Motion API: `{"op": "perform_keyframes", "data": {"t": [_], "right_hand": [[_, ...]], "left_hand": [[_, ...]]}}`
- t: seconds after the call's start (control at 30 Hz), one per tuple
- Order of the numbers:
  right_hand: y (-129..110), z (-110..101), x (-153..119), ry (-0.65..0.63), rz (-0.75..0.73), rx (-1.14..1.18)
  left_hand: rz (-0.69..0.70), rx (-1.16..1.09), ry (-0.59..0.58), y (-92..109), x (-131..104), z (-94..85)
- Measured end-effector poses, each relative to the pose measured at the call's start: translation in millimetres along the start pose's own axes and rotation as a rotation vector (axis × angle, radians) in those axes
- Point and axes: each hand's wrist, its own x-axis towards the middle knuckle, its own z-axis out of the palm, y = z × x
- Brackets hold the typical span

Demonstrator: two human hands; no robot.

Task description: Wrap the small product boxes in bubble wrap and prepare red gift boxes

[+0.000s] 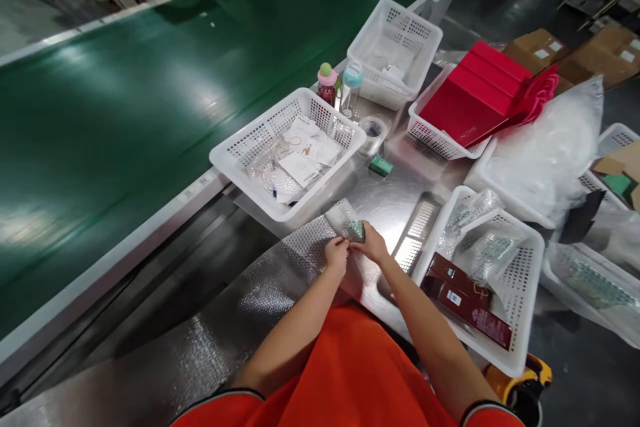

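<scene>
My left hand [336, 254] and my right hand [371, 243] meet over the steel table [385, 203]. Both grip a small green item rolled in bubble wrap [349, 222]. The roll sticks up and to the left from my fingers. A long sheet of bubble wrap [240, 300] lies under my left forearm and runs off toward the lower left. Just beyond the roll stands a white basket [250, 147] holding paper cards and small bagged pieces.
A green conveyor belt [125, 113] runs along the left. Behind are a tape roll [373, 132], a small green box [381, 165], two bottles [327, 83], another white basket [395, 47] and red boxes [473, 97]. At right a basket [520, 280] holds dark red boxes [465, 300].
</scene>
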Motion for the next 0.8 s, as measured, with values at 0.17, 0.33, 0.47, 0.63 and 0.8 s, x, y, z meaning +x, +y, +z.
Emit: {"op": "perform_keyframes", "data": {"t": [0.17,0.33,0.47,0.63,0.8], "right_hand": [[30.1,-7.9,18.5,-0.040,-0.019,0.154],[54.3,-11.6,31.1,-0.044,0.016,0.042],[63.0,-14.3,33.3,-0.077,-0.061,0.200],[60.4,-20.8,28.3,-0.115,-0.047,0.310],[51.5,-26.9,25.7,-0.173,-0.041,0.244]], "left_hand": [[-0.011,-0.051,-0.018,3.6,-0.4,13.1],[-0.023,-0.092,-0.025,7.4,0.2,24.6],[-0.041,-0.072,-0.013,9.4,1.0,31.2],[-0.071,-0.030,0.031,7.1,1.8,39.6],[-0.097,0.003,0.052,5.5,0.6,42.7]]}}
